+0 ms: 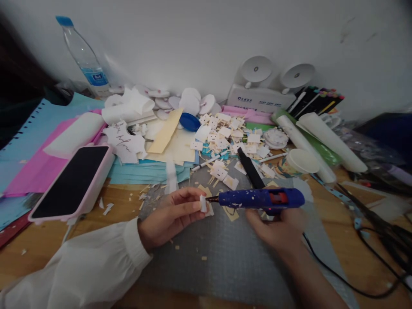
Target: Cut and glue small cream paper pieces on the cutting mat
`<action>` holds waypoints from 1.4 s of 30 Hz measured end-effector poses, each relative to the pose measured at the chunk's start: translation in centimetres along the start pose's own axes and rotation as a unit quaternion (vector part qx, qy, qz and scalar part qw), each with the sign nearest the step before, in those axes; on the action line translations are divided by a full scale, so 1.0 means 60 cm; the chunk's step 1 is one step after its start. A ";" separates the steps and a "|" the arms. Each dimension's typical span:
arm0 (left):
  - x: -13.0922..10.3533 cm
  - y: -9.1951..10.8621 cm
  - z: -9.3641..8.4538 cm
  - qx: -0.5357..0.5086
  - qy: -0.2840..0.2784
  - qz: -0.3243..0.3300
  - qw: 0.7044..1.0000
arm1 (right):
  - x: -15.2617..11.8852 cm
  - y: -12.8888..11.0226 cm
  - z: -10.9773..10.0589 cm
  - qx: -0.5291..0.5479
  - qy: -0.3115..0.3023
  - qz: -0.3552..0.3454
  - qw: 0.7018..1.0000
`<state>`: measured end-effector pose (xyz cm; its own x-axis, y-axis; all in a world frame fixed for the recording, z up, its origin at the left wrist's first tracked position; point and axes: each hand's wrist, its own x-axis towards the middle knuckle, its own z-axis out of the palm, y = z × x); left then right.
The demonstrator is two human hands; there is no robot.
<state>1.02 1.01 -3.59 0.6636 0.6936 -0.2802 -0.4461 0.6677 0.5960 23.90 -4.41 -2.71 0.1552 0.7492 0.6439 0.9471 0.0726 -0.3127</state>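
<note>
Both hands busy, R hand point(279, 226) gripping glue gun point(260, 198) horiz, nozzle left, L hand point(170, 216) pinching white piece point(203, 203)

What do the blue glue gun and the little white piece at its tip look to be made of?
The glue gun in the right hand looks like hard matte blue plastic, flecked with pale dried glue. The small white piece pinched by the left hand seems soft, matte foam or thick paper; it is too small to be sure.
</note>
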 end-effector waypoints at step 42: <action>-0.001 0.000 -0.002 0.007 0.007 -0.005 1.000 | 0.017 -0.003 -0.015 0.049 0.020 -0.119 0.991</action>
<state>0.94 0.99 -3.68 0.6599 0.6905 -0.2961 -0.4310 0.6707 0.6036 24.12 -4.24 -1.36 -0.0572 0.6761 0.7346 0.9265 0.3100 -0.2132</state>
